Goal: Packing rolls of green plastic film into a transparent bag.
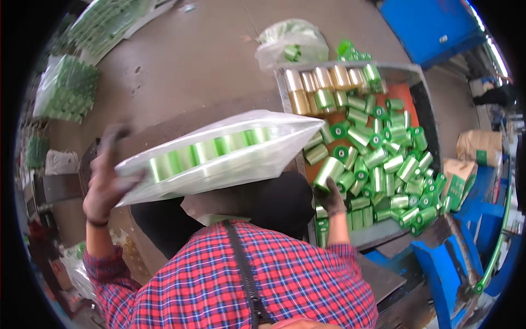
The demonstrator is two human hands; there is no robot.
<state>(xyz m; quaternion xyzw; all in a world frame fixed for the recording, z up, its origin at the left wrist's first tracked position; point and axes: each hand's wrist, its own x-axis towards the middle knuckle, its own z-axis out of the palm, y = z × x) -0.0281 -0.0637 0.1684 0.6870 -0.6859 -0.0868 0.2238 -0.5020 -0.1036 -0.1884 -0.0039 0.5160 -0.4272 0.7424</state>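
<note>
A clear plastic bag (279,156) lies slantwise across my lap, with a row of shiny green film rolls (205,152) inside. At its left end is my left hand (104,186) in a grey glove, blurred, its fingers spread apart. Whether the thumb touches the plastic, I cannot tell. My right hand (332,200), in a dark glove, has its fingers around a pale green roll (329,171) at the near left side of a bin. That roll is tilted above a loose heap of similar green rolls (378,159).
A large metal-rimmed bin (433,109) stands at my right, with gold rolls (323,79) lined up at its far end. Beyond it sits another plastic bag (293,41). Bagged stacks (68,88) stand at far left; paper bags (479,147) and a blue container (430,27) are right.
</note>
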